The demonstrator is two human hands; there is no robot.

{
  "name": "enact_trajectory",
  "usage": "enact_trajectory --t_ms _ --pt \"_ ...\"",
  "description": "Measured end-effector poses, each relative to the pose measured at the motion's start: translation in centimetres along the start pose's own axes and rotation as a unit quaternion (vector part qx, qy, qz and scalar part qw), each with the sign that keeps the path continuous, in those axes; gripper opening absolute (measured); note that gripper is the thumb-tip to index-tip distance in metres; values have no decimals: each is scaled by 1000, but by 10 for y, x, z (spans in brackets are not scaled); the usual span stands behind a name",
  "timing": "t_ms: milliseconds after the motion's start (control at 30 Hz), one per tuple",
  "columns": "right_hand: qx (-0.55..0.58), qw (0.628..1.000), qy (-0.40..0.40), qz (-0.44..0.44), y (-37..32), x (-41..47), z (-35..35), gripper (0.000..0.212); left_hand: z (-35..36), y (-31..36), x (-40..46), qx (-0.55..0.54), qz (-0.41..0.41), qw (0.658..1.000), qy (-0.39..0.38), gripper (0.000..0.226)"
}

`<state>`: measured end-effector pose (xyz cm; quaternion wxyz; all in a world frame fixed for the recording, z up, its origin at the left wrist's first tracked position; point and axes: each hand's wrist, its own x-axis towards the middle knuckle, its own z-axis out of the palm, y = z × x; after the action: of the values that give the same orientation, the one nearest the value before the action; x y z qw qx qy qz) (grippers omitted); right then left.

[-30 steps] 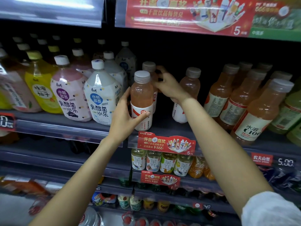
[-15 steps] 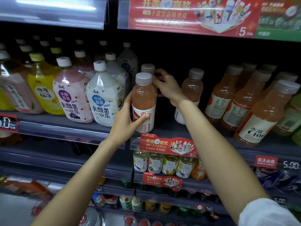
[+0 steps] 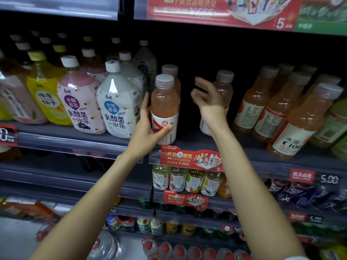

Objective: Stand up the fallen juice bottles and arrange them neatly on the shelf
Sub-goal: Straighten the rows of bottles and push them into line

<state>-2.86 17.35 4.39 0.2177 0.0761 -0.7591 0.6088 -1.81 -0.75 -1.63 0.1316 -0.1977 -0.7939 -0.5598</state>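
Note:
A pink juice bottle (image 3: 164, 102) with a grey cap stands upright at the shelf (image 3: 120, 142) front. My left hand (image 3: 145, 128) grips its lower label, thumb across the front. A second pink bottle (image 3: 172, 76) stands right behind it. My right hand (image 3: 207, 100) hovers with fingers spread and blurred, touching nothing, in front of a third pink bottle (image 3: 224, 85) that stands further right and back. A dark gap lies between the held bottle and that one.
Large white, pink and yellow drink bottles (image 3: 117, 109) crowd the shelf to the left. Orange juice bottles (image 3: 298, 126) lean in rows at the right. A red promo tag (image 3: 189, 158) hangs on the shelf edge; tea bottles (image 3: 185, 180) fill the shelf below.
My right hand let go of the rear pink bottle and drew back to the right, fingers now spread. My left hand still holds the front bottle.

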Motion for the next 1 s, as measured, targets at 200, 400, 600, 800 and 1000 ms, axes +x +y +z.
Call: enact_trajectory --t_ms 200,400,600,800,1000 --pt "-151 960 220 -82 20 -40 -55 29 8 0 -9 9 -6 1000 7 109" --pt "-33 997 7 74 13 -2 -70 72 10 2 -11 38 -13 999 13 105" --pt "-109 993 27 41 14 -3 -60 68 10 2 -12 43 -18 999 14 105" --pt "-97 994 26 -32 7 -28 -43 67 10 -4 -10 25 -18 999 13 105" --pt "-105 994 32 -27 -1 -35 -36 67 10 -2 -13 6 -9 1000 9 104"
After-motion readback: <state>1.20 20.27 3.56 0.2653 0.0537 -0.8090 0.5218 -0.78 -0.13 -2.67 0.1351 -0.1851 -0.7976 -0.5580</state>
